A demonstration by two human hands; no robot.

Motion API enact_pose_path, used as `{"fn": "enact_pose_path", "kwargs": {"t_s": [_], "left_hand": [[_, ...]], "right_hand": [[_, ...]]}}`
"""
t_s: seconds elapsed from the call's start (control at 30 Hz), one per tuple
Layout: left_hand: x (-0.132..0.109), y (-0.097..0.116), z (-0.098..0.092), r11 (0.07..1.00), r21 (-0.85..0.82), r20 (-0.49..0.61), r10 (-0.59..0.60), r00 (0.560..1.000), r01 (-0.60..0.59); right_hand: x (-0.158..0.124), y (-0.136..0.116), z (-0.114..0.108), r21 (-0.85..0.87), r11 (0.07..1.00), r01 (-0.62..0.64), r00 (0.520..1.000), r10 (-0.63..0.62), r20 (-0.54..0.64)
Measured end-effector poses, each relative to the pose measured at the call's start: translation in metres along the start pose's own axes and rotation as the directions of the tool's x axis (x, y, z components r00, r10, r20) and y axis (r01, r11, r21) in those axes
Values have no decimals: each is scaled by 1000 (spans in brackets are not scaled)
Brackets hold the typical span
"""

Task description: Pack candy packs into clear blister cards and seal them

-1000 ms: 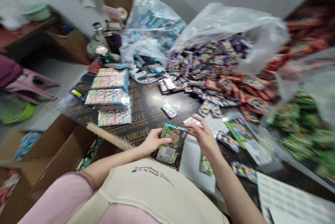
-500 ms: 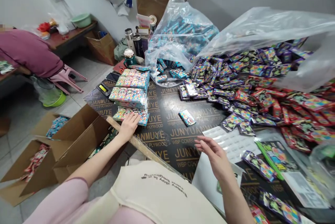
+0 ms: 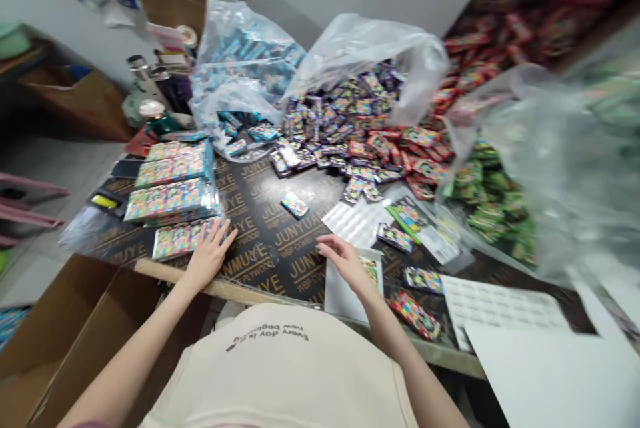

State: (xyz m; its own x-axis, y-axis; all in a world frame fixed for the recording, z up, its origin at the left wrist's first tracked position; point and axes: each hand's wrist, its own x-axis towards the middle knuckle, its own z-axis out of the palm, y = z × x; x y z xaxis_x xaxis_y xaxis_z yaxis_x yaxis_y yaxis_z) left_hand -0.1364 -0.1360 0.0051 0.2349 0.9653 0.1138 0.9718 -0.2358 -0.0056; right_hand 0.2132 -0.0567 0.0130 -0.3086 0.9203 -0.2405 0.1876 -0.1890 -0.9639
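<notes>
My left hand (image 3: 213, 249) lies with its fingers spread at the right end of a clear-wrapped pack (image 3: 181, 239) of colourful packets. Whether its fingertips still touch the pack, I cannot tell. Just behind stand stacked packs (image 3: 173, 195) of the same sort. Over the front of the table, my right hand (image 3: 345, 260) is held with fingers loosely bent and nothing in it. Under and beside it are a white sheet (image 3: 343, 291) and a sheet of pale stickers (image 3: 357, 220). A single blue packet (image 3: 295, 205) lies on the dark tabletop (image 3: 260, 231) between and beyond my hands.
Clear bags at the back spill blue packets (image 3: 245, 128), purple packets (image 3: 330, 111) and red packets (image 3: 420, 148). Green packets (image 3: 495, 208) fill a bag at right. Another sticker sheet (image 3: 505, 305) lies front right. An open cardboard box (image 3: 65, 335) stands below the table's left edge.
The view has turned right, bringing the green packets into sight. My left hand has slid from the top of the front pack to its right end. My right hand stays empty.
</notes>
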Motion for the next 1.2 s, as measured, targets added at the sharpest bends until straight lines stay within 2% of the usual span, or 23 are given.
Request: {"fn": "enact_pose_path", "kwargs": {"t_s": [0.07, 0.13, 0.2, 0.27, 0.37, 0.43, 0.53, 0.6, 0.7, 0.77, 0.87, 0.97, 1.03, 1.1, 1.17, 1.2], "left_hand": [[12, 0, -2, 992, 5, 19, 129, 991, -130], [21, -5, -2, 980, 7, 27, 198, 980, -198], [27, -10, 0, 968, 4, 26, 253, 967, -253], [33, -6, 0, 952, -12, -9, 305, 952, -305], [40, 29, -5, 922, -121, -78, 361, 929, -369], [45, 66, -9, 873, -248, -96, 409, 907, -420], [53, 119, -11, 759, -395, -111, 521, 847, -518], [59, 140, -10, 707, -441, -117, 565, 817, -553], [69, 149, -10, 697, -460, -120, 565, 816, -550], [73, 145, -12, 712, -466, -105, 545, 832, -525], [76, 140, -16, 730, -493, -58, 515, 855, -473], [78, 139, -19, 717, -530, -35, 515, 856, -453], [82, 138, -22, 696, -565, -40, 513, 858, -443], [90, 135, -27, 669, -623, -55, 478, 877, -404], [101, 133, -35, 640, -708, -54, 373, 926, -299], [108, 133, -39, 611, -761, -43, 290, 956, -219]], "right_hand": [[-1, 0, -3, -73, 996, 53, 999, -53, 1], [-3, 2, -13, -152, 986, 74, 996, -81, -38], [-8, 9, -30, -244, 968, 64, 985, -100, -139], [-14, 19, -52, -349, 936, 39, 951, -142, -276], [-23, 35, -90, -498, 867, -9, 877, -233, -421], [-27, 43, -119, -604, 795, -60, 828, -299, -475], [-26, 52, -167, -746, 632, -209, 776, -357, -520], [-23, 57, -197, -796, 512, -323, 793, -313, -523], [-18, 66, -228, -853, 342, -394, 870, -160, -466], [-17, 71, -233, -898, 260, -355, 914, -106, -392], [-18, 76, -226, -933, 185, -310, 937, -108, -333], [-20, 71, -218, -934, 173, -311, 936, -112, -333], [-22, 61, -222, -933, 178, -314, 936, -105, -335], [-26, 44, -229, -921, 170, -350, 924, -100, -370], [-29, 21, -227, -885, 197, -421, 875, -170, -454], [-30, 8, -218, -868, 243, -433, 842, -235, -486]]}}
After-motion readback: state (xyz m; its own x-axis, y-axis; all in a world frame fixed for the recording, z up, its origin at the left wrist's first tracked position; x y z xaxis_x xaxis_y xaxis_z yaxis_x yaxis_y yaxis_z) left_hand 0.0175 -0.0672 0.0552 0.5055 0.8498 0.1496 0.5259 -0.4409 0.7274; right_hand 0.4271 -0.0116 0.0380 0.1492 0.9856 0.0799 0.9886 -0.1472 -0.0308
